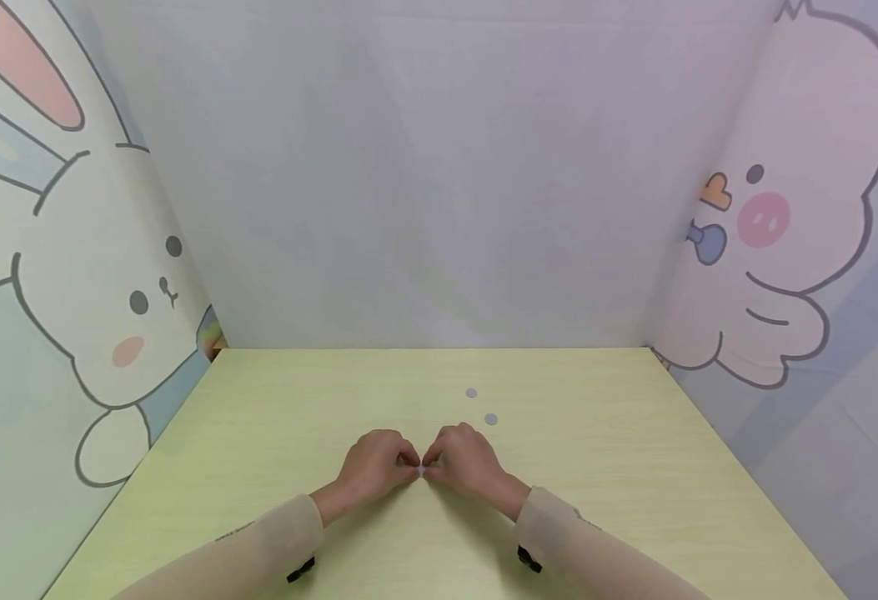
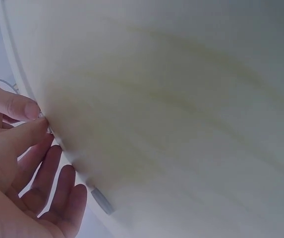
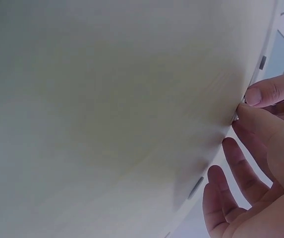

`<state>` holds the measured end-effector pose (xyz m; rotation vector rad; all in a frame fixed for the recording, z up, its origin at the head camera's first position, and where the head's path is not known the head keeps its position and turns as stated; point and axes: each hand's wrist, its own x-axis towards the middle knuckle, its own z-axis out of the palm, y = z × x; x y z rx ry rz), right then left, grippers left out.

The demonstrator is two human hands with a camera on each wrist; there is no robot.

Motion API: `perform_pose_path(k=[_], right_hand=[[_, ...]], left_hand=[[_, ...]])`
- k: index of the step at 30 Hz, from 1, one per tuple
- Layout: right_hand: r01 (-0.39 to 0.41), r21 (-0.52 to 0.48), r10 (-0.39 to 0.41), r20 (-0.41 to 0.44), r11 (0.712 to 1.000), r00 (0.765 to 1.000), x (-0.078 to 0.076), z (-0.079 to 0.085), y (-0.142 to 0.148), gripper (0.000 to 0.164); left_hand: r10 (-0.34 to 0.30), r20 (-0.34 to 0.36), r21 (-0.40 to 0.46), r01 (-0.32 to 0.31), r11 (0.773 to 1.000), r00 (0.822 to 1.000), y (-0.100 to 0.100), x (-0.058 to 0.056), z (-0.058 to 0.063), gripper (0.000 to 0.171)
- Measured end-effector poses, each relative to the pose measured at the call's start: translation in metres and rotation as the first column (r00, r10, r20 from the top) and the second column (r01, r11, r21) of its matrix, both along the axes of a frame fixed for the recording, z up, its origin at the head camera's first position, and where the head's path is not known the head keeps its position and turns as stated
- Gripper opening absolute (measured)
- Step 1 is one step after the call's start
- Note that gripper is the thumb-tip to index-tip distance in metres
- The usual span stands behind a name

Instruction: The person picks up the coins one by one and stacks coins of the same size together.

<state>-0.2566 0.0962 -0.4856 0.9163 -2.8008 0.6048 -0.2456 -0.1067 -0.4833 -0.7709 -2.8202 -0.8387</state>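
Near the middle of the table, both hands meet fingertip to fingertip over a small pale grey disc [image 1: 421, 471]. My left hand [image 1: 380, 462] pinches its left side between thumb and index finger. From the other side, my right hand [image 1: 464, 460] pinches it in the same way. Fingers cover most of the piece, and only a sliver shows in the gap. In the left wrist view, the left hand's [image 2: 18, 168] other fingers are loosely bent close to the tabletop. The right wrist view shows the right hand's [image 3: 260, 178] remaining fingers spread and bent likewise.
Two more flat grey discs, a farther one [image 1: 471, 392] and a nearer one [image 1: 491, 419], lie beyond the right hand on the pale wooden table [image 1: 318, 383]. A white cloth backdrop [image 1: 439, 183] stands behind the far edge, with cartoon-printed curtains at both sides.
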Motion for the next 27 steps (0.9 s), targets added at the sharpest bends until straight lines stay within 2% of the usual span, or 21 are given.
perform_pose_path(k=[11,15,21,27], right_hand=[[-0.024,-0.014,0.024,0.009,1.0,1.0,0.002,0.005,0.002,0.007],[-0.023,-0.027,0.024,0.028,0.999,0.999,-0.002,0.007,0.009,0.006],[0.027,-0.073,-0.021,0.08,0.997,0.997,-0.01,0.019,0.029,0.01],[0.09,-0.122,-0.078,0.097,0.988,0.992,-0.024,0.03,0.049,0.013]], left_hand=[[-0.001,0.01,0.01,0.001,1.0,1.0,0.001,0.001,0.002,0.006],[0.005,0.009,0.009,-0.005,1.0,1.0,0.002,0.001,0.003,0.007],[0.023,0.027,0.005,-0.023,1.0,0.999,0.002,0.0,0.002,0.009],[0.032,0.04,0.008,-0.032,0.999,0.999,0.002,0.001,0.002,0.01]])
